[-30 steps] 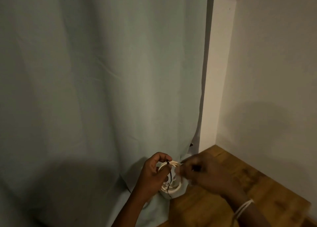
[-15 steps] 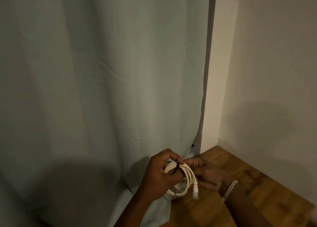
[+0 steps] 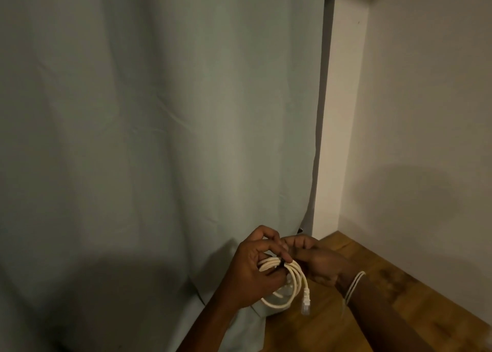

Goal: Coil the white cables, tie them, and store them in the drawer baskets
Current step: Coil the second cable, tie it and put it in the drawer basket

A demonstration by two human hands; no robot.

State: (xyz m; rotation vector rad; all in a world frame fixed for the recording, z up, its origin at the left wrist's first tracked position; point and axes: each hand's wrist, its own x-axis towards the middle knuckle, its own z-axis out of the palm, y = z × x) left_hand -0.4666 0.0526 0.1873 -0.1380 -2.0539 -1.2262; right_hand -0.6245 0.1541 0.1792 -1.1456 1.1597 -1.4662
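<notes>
Low in the frame, the left hand [image 3: 253,269] grips the coil [image 3: 288,285]; the right hand [image 3: 316,261] pinches the tie [image 3: 282,261]. Keep loops bunched, cinch snugly.

One head cam, looking fwd/down, close on curtain [image 3: 159,138] corner.

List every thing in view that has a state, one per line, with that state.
white cable: coiled in loops, held above the wooden surface, connector end hanging free.
black tie: wrapped round the top of the coil; whether it is fastened cannot be told.
left hand: grips the coil at the tie.
right hand: fingers curled at the tie; exact contact unclear.
curtain: drawn, hanging down past the wooden surface.
</notes>
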